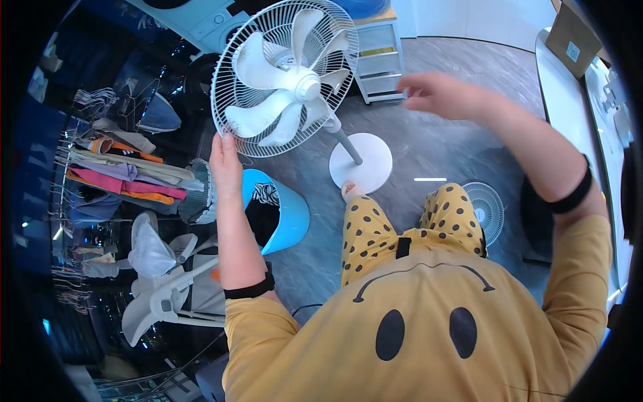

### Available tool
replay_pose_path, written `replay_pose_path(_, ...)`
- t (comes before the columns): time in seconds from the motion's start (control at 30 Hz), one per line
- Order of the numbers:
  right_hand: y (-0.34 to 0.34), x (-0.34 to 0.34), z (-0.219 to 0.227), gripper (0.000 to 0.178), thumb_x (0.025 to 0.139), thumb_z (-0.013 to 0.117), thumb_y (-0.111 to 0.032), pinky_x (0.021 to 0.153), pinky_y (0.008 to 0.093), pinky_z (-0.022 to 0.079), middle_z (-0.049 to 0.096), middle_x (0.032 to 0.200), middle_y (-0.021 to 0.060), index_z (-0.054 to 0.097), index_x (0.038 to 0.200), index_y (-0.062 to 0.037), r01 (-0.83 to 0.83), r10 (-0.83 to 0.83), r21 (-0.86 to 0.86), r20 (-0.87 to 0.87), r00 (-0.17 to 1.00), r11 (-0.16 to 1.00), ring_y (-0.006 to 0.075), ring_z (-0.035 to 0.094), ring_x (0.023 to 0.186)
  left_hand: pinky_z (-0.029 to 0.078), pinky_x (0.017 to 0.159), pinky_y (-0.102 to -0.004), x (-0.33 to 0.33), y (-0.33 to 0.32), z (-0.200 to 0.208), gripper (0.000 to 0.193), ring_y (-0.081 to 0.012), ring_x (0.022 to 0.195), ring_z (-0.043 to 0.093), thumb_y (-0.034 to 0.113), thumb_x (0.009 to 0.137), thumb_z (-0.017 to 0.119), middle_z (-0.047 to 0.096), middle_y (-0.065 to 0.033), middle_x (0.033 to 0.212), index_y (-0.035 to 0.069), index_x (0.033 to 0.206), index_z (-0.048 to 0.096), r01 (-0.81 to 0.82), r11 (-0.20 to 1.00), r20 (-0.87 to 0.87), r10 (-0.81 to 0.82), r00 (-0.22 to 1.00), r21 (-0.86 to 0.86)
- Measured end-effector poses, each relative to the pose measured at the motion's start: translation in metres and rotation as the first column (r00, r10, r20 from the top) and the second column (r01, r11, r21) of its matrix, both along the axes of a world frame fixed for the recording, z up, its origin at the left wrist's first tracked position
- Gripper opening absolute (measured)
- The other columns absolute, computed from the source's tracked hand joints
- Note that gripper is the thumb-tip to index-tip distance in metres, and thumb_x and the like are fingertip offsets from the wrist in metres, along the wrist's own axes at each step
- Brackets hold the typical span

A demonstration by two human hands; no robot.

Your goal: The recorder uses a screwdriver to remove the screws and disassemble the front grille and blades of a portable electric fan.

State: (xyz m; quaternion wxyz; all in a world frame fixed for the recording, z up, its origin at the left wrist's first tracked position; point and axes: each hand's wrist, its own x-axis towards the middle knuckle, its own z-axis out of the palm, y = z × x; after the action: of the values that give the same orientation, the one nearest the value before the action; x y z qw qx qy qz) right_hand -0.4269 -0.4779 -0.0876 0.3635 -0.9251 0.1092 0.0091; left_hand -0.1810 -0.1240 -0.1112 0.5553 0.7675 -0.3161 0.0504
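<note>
A white pedestal fan [307, 87] stands before me with its blades bare and its rear wire grille [231, 137] behind them. Its round white base [378, 161] rests on the floor. My left hand [226, 161] is at the lower left rim of that grille, fingers closed on the edge. To the right of the fan my right hand [435, 96] is raised in the air, fingers loosely bent and apart, with nothing seen in it. Beside my knee on the floor lies a round grille [492, 211] with a pale centre.
A blue bin [288, 214] with dark and striped cloth stands below my left hand. Clothes on hangers [127, 174] and a grey-white child seat [161, 288] are at the left. A white drawer cart [382, 67] is behind the fan; a white counter [569, 100] holds a cardboard box [573, 40].
</note>
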Motion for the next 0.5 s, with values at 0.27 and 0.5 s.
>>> replay_pose_path(0.27,0.103,0.127,-0.024,0.052,0.084,0.063,-0.041,0.077,0.0426,0.049,0.063,0.094,0.0223,0.050,0.104,0.0052,0.202,-0.212,0.069,0.400,0.892,0.977,0.0371,0.062,0.090,0.041,0.088,-0.0367,-0.030,-0.021,0.004,0.032,-0.0274,0.096,0.053,0.021,0.091,0.055,0.054,-0.0152,0.104,-0.002,0.114,0.052,-0.325,0.942,0.602,0.211,0.770,0.086)
replay_pose_path(0.5,0.123,0.135,-0.028,0.056,0.085,0.055,-0.054,0.068,0.0424,0.050,0.065,0.083,0.0173,0.052,0.095,0.0009,0.338,-0.278,-0.129,0.342,0.898,0.932,0.0325,0.065,0.080,0.042,0.080,-0.0320,-0.070,-0.044,-0.041,0.024,-0.0253,0.091,0.052,0.014,0.091,0.053,0.053,-0.0130,0.097,-0.003,0.109,0.052,-0.218,0.974,0.377,0.223,0.899,-0.054)
